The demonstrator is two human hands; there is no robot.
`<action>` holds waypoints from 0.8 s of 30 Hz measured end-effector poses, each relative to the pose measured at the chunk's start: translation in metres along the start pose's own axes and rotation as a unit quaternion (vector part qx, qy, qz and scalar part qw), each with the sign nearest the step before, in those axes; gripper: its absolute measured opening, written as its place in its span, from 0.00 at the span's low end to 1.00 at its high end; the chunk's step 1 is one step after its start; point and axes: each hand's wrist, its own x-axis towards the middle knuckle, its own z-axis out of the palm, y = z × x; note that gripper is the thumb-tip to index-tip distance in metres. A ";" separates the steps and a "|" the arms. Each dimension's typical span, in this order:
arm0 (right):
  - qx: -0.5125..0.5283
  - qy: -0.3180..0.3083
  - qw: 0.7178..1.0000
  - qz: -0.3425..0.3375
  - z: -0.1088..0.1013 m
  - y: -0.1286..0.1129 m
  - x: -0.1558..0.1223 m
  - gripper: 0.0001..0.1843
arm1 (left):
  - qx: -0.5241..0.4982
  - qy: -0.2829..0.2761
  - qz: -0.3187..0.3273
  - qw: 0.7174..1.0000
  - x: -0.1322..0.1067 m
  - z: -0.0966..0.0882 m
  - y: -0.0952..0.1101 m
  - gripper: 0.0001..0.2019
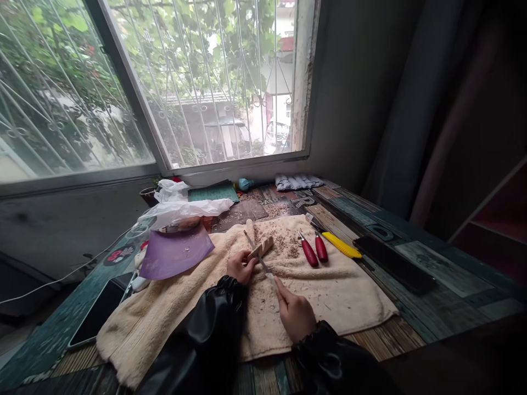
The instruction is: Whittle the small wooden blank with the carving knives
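My left hand (241, 267) is closed on a small pale wooden piece (261, 248), holding it against a cream towel (337, 296) spread on the table. My right hand (294, 312) grips the handle of a thin metal file (254, 251), which slants up and left across the wooden piece. Wood shavings (288, 247) lie scattered on the towel around the piece. Both arms wear glossy black sleeves.
Two red-handled carving knives (313, 249) and a yellow utility knife (340, 244) lie on the towel's right. A black flat object (395, 263) sits further right. A purple sheet (175, 252), plastic bags (185, 208) and a phone (99, 310) are on the left. A barred window is behind.
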 end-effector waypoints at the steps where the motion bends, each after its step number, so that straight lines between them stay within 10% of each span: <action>1: -0.002 0.002 1.000 -0.001 0.000 0.000 0.000 0.21 | -0.001 0.000 0.002 1.000 0.000 0.001 -0.001 0.09; 24: -0.003 0.053 0.999 -0.004 -0.002 0.000 -0.003 0.20 | -0.072 0.038 0.007 0.997 0.002 0.004 -0.004 0.10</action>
